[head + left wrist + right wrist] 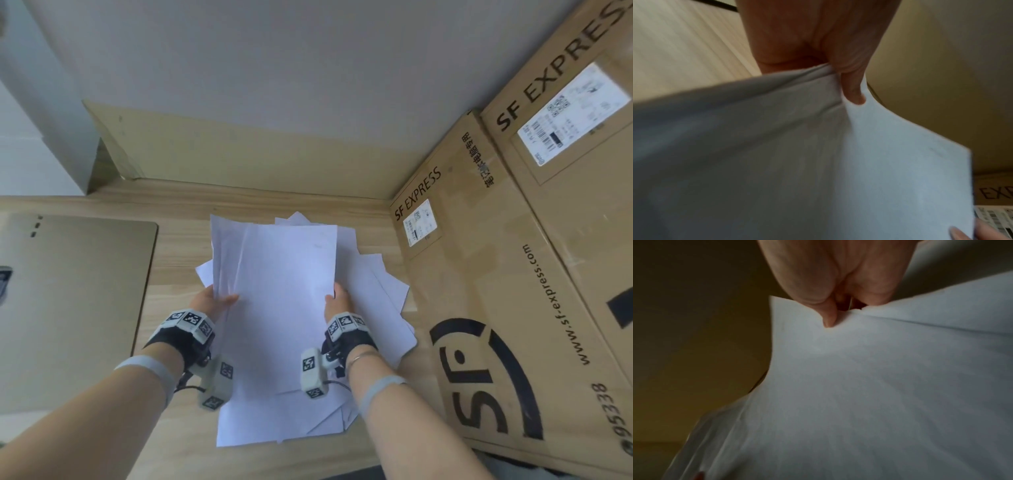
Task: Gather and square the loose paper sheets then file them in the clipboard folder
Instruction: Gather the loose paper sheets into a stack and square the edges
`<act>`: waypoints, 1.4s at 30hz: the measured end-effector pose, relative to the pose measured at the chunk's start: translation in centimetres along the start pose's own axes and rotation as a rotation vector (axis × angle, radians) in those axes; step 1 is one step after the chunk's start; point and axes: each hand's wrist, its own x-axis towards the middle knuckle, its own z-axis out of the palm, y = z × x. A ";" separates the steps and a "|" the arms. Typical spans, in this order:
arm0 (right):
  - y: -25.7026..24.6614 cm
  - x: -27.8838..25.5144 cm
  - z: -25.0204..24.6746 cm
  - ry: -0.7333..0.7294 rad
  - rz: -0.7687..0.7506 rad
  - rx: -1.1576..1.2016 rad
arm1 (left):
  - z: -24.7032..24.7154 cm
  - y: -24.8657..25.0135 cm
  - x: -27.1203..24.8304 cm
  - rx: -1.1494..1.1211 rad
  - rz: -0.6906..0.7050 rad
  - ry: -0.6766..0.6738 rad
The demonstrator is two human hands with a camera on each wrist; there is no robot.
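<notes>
A fanned, uneven pile of white paper sheets (284,308) lies on the wooden table (178,442), corners sticking out on all sides. My left hand (214,299) pinches the left edge of the upper sheets (818,146), thumb on top. On the opposite side my right hand (337,299) pinches the right edge of the same sheets (869,386). The held sheets are lifted and bowed between the two hands. A tan clipboard folder (68,308) lies flat and closed on the table to the left of the pile.
Large SF Express cardboard boxes (531,274) stand close against the pile's right side. A flat piece of cardboard (239,154) leans on the wall behind the table. A white block (44,102) stands at the far left.
</notes>
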 end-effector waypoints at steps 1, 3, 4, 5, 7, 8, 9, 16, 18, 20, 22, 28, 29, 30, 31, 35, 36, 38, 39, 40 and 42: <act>-0.2 -0.1 0.8 -0.015 -0.011 0.020 | 0.0 0.1 0.0 0.013 -0.002 -0.018; -0.7 -0.5 1.6 -0.063 -0.035 0.058 | 0.1 0.2 -0.1 0.059 0.009 -0.048; -1.1 -0.8 1.7 -0.076 -0.051 0.077 | 0.2 0.3 -0.1 0.064 0.022 -0.049; -1.3 -0.9 1.5 -0.071 -0.068 0.108 | 0.2 0.5 -0.2 0.039 0.030 -0.038; -2.0 -1.1 0.3 -0.041 -0.074 0.245 | 0.0 1.2 -0.3 -0.047 0.067 -0.011; -2.5 -1.2 -0.7 -0.034 -0.063 0.335 | -0.2 1.7 -0.2 -0.094 0.100 -0.015; -3.1 -1.3 -1.7 -0.043 -0.065 0.408 | -0.6 2.3 -0.3 -0.144 0.140 -0.025; -9.9 -4.4 -7.5 0.011 -0.324 0.636 | -2.3 8.9 -3.6 -0.485 0.414 -0.136; -11.0 -5.0 -8.2 -0.010 -0.401 0.651 | -3.0 10.1 -4.6 -0.515 0.481 -0.150; -11.2 -5.1 -8.6 -0.019 -0.455 0.636 | -3.6 10.7 -5.3 -0.489 0.532 -0.165; -11.1 -5.0 -8.7 -0.020 -0.487 0.644 | -4.0 11.1 -5.8 -0.493 0.563 -0.178; -11.2 -5.3 -7.8 -0.069 -0.506 0.614 | -4.6 11.7 -7.1 -0.534 0.602 -0.148; -11.1 -5.1 -7.5 -0.064 -0.504 0.605 | -4.4 12.1 -7.4 -0.528 0.616 -0.146; -11.2 -5.2 -7.3 -0.053 -0.507 0.586 | -4.3 12.3 -7.7 -0.520 0.628 -0.140; -11.3 -5.1 -7.1 -0.036 -0.513 0.569 | -4.1 12.6 -7.8 -0.519 0.640 -0.134; -12.1 -4.8 -7.1 0.024 -0.479 0.539 | -4.6 13.7 -7.6 -0.647 0.690 -0.097; -12.3 -4.9 -7.2 0.019 -0.483 0.535 | -4.9 14.2 -7.5 -0.686 0.701 -0.086; -12.7 -5.2 -7.5 0.020 -0.534 0.529 | -5.4 15.6 -8.1 -0.707 0.736 -0.028; -12.9 -5.4 -7.5 0.025 -0.566 0.532 | -5.4 16.2 -8.2 -0.698 0.743 0.013; -13.1 -5.6 -7.5 0.035 -0.589 0.541 | -5.3 16.6 -8.1 -0.699 0.751 0.046; -13.6 -5.7 -7.6 0.038 -0.644 0.604 | -4.8 16.8 -7.7 -0.692 0.777 0.096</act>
